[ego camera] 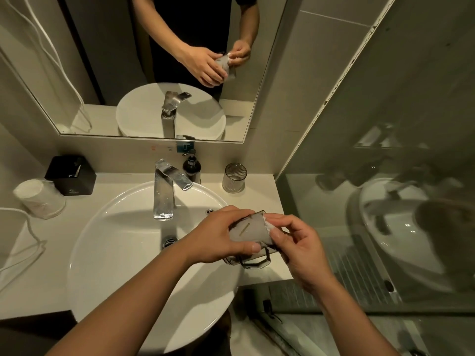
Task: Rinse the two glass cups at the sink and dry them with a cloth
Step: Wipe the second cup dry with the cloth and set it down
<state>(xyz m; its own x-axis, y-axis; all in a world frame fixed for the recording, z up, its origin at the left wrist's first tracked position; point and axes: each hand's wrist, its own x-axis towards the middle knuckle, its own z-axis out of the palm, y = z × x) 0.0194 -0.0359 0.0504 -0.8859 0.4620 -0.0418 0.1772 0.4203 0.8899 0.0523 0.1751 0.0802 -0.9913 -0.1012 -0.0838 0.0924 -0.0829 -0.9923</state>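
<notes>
My left hand (218, 235) grips a smoky glass cup (250, 231) tipped on its side over the right rim of the white sink (108, 242). The cup's handle (254, 260) hangs below it. My right hand (298, 242) pinches a small white cloth (268, 223) at the cup's mouth. A second, ribbed glass cup (234, 177) stands upright on the counter at the back right, beside the wall.
A chrome tap (165, 188) rises behind the basin with a dark soap bottle (191, 167) next to it. A black box (70, 176) and an upturned wrapped cup (39, 199) sit at the back left. A mirror (144, 73) hangs above; a glass shower wall (385, 214) stands at right.
</notes>
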